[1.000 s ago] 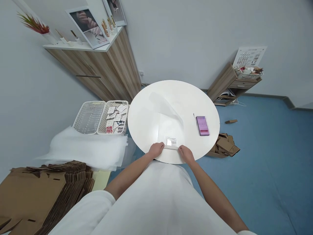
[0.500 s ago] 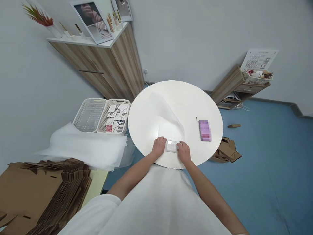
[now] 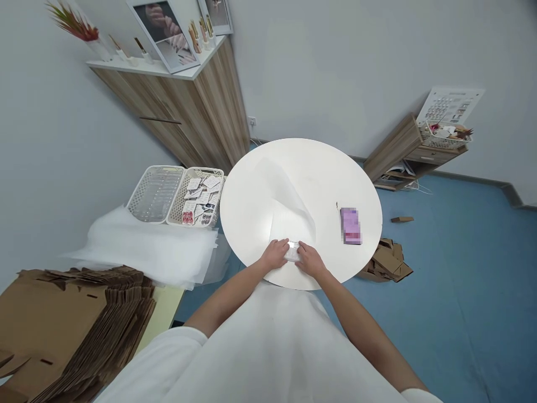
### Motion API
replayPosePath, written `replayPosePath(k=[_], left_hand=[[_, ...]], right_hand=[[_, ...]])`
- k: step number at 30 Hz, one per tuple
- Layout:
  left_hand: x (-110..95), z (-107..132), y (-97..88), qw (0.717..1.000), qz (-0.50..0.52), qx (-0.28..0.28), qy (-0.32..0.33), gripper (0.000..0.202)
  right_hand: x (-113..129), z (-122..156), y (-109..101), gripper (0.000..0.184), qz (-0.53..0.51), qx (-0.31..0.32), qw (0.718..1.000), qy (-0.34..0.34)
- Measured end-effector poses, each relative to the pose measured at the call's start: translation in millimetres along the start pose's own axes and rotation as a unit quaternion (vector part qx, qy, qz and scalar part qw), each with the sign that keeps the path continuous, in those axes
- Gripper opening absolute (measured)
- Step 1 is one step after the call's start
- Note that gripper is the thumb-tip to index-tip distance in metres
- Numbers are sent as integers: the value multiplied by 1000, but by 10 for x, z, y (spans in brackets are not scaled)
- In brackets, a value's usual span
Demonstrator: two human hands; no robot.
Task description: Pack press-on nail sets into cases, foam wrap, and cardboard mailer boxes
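A small clear plastic box [image 3: 292,252] lies near the front of the round white table, at the near end of a thin white foam sheet [image 3: 289,215]. My left hand [image 3: 276,253] grips the box's left end, fingers closed over it. At the right end my right hand [image 3: 309,258] is closed on it too, its fingertips over the top. Between the hands only the middle of the box shows, with a bright glare on it. From the box the translucent sheet runs away toward the back left, its right edge curled up. Whether the sheet covers the box I cannot tell.
On the round table [image 3: 335,168], a pixelated purple phone-shaped item [image 3: 351,226] lies right. Baskets of clear boxes [image 3: 155,196] and printed cards [image 3: 202,197] stand left, beside stacked foam sheets [image 3: 155,243] and flat cardboard [image 3: 54,313]. Folded cardboard [image 3: 388,260] lies on the floor.
Both hands have moved inward, closer together over the box, and cover more of its ends. The sheet's near end has shifted slightly with them. The camera view has moved a little.
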State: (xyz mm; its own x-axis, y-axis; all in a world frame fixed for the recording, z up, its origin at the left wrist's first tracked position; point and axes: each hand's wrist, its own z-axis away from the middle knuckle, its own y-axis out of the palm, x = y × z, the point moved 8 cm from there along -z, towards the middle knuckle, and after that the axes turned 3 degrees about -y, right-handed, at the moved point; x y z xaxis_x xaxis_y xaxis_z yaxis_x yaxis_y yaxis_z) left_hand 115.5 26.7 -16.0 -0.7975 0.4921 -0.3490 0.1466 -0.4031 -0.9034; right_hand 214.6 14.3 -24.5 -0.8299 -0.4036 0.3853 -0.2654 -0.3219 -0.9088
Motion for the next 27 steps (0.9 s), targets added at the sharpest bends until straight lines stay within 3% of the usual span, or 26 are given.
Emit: replayPosePath(k=[6, 9, 14, 19, 27], left_hand=[[-35, 89, -8, 996, 34, 79, 23, 43], [-42, 168, -11, 995, 48, 86, 33, 39], [15, 120, -19, 992, 98, 80, 1, 32], [93, 34, 31, 988, 105, 111, -36, 30], [255, 123, 189, 967, 180, 153, -91, 34]], right_hand=[[80, 183, -36, 35, -131, 57, 989, 33], [96, 282, -34, 31, -195, 86, 975, 56], [60, 248, -125, 28, -243, 55, 966, 65], [1, 164, -96, 29, -235, 61, 967, 81], [-52, 169, 113, 37, -155, 88, 977, 116]])
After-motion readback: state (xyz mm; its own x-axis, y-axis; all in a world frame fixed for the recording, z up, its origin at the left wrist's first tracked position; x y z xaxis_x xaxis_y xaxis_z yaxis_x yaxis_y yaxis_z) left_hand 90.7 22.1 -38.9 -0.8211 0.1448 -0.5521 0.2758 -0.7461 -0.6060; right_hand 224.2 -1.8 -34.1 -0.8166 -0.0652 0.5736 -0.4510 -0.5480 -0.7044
